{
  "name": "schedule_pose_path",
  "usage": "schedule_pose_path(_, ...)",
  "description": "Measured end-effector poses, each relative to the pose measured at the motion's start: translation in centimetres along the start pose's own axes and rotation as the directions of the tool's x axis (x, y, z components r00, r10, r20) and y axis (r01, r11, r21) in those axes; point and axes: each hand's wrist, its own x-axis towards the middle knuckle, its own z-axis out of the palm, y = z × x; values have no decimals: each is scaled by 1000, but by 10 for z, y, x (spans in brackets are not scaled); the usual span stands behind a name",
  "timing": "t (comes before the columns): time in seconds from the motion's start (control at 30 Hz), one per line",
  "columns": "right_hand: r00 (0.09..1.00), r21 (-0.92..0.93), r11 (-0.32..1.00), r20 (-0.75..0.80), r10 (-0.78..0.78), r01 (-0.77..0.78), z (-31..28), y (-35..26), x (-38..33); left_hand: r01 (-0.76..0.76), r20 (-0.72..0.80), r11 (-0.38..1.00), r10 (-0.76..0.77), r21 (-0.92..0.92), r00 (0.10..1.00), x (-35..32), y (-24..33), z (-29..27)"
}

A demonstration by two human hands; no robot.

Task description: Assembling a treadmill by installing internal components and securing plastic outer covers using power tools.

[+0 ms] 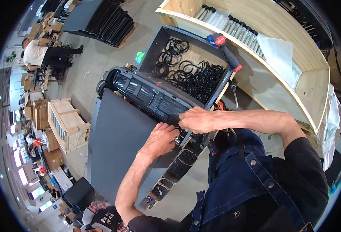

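My left hand (162,139) is closed, fingers curled at the near end of a long black housing (137,92). Close beside it, my right hand (197,120) is also closed, fingertips bent down over the same end. Whatever the fingers pinch is hidden beneath them. Ribbed cylindrical parts show inside the housing, which lies along the edge of a wide dark grey panel (120,135). Beyond my right hand stands a grey bin (190,35) with black rings (176,46) and a heap of black screws (205,77).
A red-and-black cordless power tool (230,56) rests at the bin's right edge. Behind it, a wooden crate (251,73) holds metal tubes. Small trays of fasteners (187,156) line the near edge. A slatted crate (68,123) and a person (35,54) are off left.
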Motion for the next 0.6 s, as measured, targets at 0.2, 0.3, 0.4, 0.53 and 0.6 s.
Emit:
schedule_pose_path(0.2, 999, 46, 998, 30, 35, -36, 8, -14, 6, -18, 187, 988, 46, -151, 981, 8, -21, -3)
schedule_pose_path(0.3, 1000, -17, 999, 3, 29, -29, 16, -19, 2, 9, 288, 986, 40, -167, 957, 11, -23, -5)
schedule_pose_path(0.4, 997, -74, 997, -78, -17, 12, 26, -30, 0, 8, 300, 989, 37, -147, 953, 13, -26, -4)
schedule_pose_path(0.53, 996, -36, 999, -92, -9, 6, 22, -30, -7, 57, 375, 992, -11, -112, 927, 23, -22, -6)
schedule_pose_path(0.6, 995, -31, 1000, -104, 2, -5, 22, -32, -8, 55, 345, 993, -17, -102, 938, 25, -19, -8)
